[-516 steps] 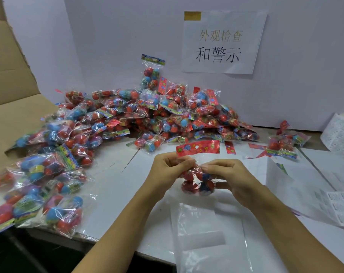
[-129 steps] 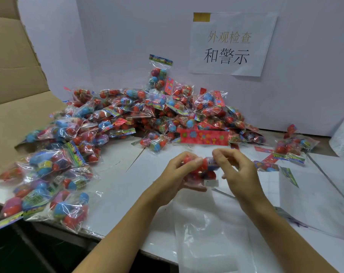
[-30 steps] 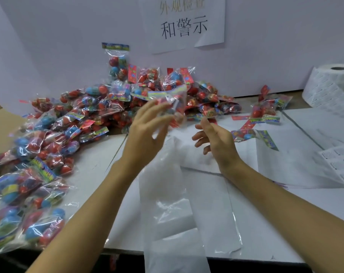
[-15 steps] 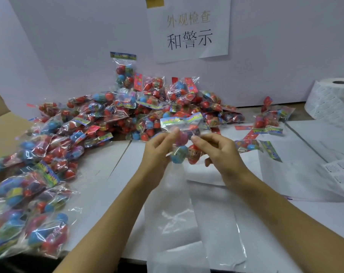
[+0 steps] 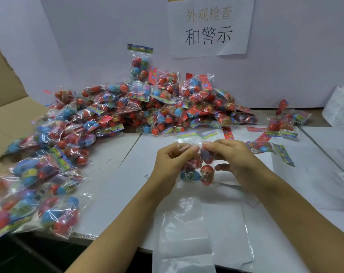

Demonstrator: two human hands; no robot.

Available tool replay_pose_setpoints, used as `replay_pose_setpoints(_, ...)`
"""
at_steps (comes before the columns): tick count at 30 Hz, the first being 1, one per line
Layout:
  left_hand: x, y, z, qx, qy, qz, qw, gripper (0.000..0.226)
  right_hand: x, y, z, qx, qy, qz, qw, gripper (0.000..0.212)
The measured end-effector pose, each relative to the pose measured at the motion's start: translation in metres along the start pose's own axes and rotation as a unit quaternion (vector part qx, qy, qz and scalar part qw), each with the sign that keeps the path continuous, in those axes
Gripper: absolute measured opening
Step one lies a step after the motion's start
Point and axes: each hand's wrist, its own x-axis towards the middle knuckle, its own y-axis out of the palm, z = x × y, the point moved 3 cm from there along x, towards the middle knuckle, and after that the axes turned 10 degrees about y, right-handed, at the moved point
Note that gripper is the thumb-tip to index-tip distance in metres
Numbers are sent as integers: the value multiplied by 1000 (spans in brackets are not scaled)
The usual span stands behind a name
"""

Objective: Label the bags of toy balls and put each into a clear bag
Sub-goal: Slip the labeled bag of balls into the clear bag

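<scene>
A: What's the setting?

B: A white table (image 5: 112,180) against a pale wall, with a paper sign (image 5: 210,26) of printed characters taped up above. At the far left a cardboard box flap (image 5: 7,107) leans in.

A: And moving rightward?

B: A big heap of bagged toy balls (image 5: 139,107), red and blue, spreads from the table's left edge to the wall.

A: The hands?

B: In the middle. The left hand (image 5: 173,164) has its fingers curled, pinching the upper part of one bag of balls (image 5: 198,170), held just above the table. The right hand (image 5: 234,160) pinches the same bag's top from the other side, thumb and forefinger closed on the plastic.

A: Where's the clear bag?

B: The clear bag (image 5: 198,229) hangs below the hands, down to the table's near edge.

A: Farther right?

B: A few loose bags (image 5: 283,123), then a roll of labels (image 5: 340,109) at the edge.
</scene>
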Motion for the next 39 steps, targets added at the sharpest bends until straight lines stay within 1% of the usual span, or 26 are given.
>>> replay_pose_setpoints(2, 0, 0, 1, -8, -16, -4, 1000, 26, 2, -2, -2, 40, 34, 21, 998, 17)
replay_pose_setpoints(4, 1, 0, 2, -8, -25, 5, 1000, 25, 3, -3, -2, 50, 36, 22, 998, 13)
replay_pose_setpoints(8, 0, 0, -2, -19, -53, 24, 998, 28, 2, -4, 0, 58, 21, 5, 998, 12)
replay_pose_setpoints(12, -3, 4, -1, -25, -67, 64, 995, 23, 2, -7, 2, 85, 9, -32, 996, 11)
replay_pose_setpoints(15, -4, 6, -1, -29, -70, 66, 995, 17, 2, -6, 1, 79, -4, -49, 996, 18)
replay_pose_setpoints(18, -3, 3, -1, -28, -58, 46, 997, 21, 1, -2, 0, 72, -7, -42, 996, 18)
replay_pose_setpoints(19, -2, 2, -1, -24, -52, 40, 998, 23, 1, 0, 0, 71, -3, -37, 997, 21)
replay_pose_setpoints(21, -1, 0, -2, -15, -42, 30, 999, 24, 0, 2, 0, 57, 13, -21, 998, 38)
replay_pose_setpoints(23, -2, 0, -3, -14, -38, 25, 999, 24, 0, 3, 0, 39, 19, -8, 999, 47)
replay_pose_setpoints(25, -2, 1, -4, -12, -41, 22, 999, 22, 0, 1, -1, 37, 9, -16, 999, 41)
replay_pose_setpoints(28, -2, 3, -5, -24, -56, 16, 998, 16, 1, -1, -1, 70, 0, -20, 997, 20)
replay_pose_setpoints(30, -2, 4, -3, -30, -66, 12, 997, 18, 3, -2, -2, 96, 4, -18, 995, 14)
replay_pose_setpoints(33, -1, 5, -2, -32, -76, 14, 997, 26, 4, -1, -3, 114, 3, -21, 993, 16)
replay_pose_setpoints(37, -1, 4, -3, -42, -84, 14, 995, 24, 4, -1, -3, 113, 0, -38, 993, 27)
replay_pose_setpoints(39, 0, 2, -1, -42, -87, 8, 995, 20, 4, -1, -4, 111, 3, -45, 993, 21)
